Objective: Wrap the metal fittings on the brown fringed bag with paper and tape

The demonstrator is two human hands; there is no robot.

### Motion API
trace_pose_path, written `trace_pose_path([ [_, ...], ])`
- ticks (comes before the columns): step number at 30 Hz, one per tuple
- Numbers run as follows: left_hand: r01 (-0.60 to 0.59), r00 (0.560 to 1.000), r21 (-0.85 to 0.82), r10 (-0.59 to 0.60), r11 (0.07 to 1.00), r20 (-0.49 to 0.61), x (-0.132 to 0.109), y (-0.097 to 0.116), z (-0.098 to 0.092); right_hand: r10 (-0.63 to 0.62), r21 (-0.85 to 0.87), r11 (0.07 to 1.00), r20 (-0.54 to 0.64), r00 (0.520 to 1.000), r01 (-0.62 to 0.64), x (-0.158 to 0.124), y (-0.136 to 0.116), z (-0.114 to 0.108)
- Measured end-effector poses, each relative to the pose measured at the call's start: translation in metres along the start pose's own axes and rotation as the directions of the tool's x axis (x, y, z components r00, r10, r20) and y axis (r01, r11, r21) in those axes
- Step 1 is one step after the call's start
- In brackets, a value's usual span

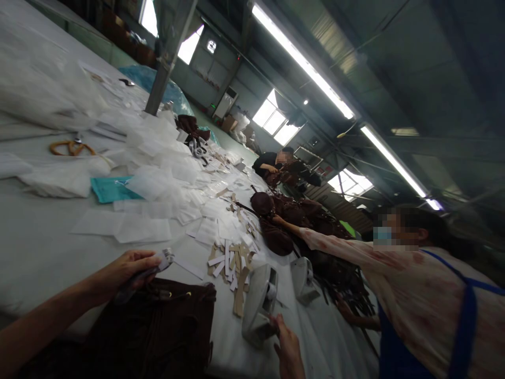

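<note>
My left hand is closed round a small bundle that looks wrapped in clear plastic, with a pale end poking past the fingertips. Just below it lies a dark brown bag with gold-coloured eyelets near its top edge. My right hand is at the near end of a white tape dispenser. Its fingers are drawn together there; whatever they pinch is too small to make out. Behind this dispenser stands a second tape dispenser.
Paper strips and white packing sheets cover the table's middle. A teal packet and orange-handled scissors lie at left. On the right a co-worker reaches across to brown bags. Another person works farther back.
</note>
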State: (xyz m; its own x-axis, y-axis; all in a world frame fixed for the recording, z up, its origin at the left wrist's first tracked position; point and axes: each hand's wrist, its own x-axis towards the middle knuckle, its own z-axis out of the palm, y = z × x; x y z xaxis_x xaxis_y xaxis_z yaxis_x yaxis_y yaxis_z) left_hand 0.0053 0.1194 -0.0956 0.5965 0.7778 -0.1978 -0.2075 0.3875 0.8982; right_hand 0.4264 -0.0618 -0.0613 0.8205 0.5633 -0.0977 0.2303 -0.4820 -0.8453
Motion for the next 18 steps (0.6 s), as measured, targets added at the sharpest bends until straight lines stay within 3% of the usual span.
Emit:
trace_pose_path([
  [7, -0.004, 1.0, 0.048, 0.005, 0.999, -0.016, 0.0, -0.001, -0.001, 0.121, 0.12, 0.984, 0.117, 0.986, -0.135, -0.001, -0.016, 0.004],
  [18, 0.029, 0.999, 0.074, -0.027, 0.997, -0.028, 0.0, -0.002, 0.001, 0.094, 0.263, 0.96, 0.041, 0.995, -0.102, -0.019, -0.008, -0.019],
])
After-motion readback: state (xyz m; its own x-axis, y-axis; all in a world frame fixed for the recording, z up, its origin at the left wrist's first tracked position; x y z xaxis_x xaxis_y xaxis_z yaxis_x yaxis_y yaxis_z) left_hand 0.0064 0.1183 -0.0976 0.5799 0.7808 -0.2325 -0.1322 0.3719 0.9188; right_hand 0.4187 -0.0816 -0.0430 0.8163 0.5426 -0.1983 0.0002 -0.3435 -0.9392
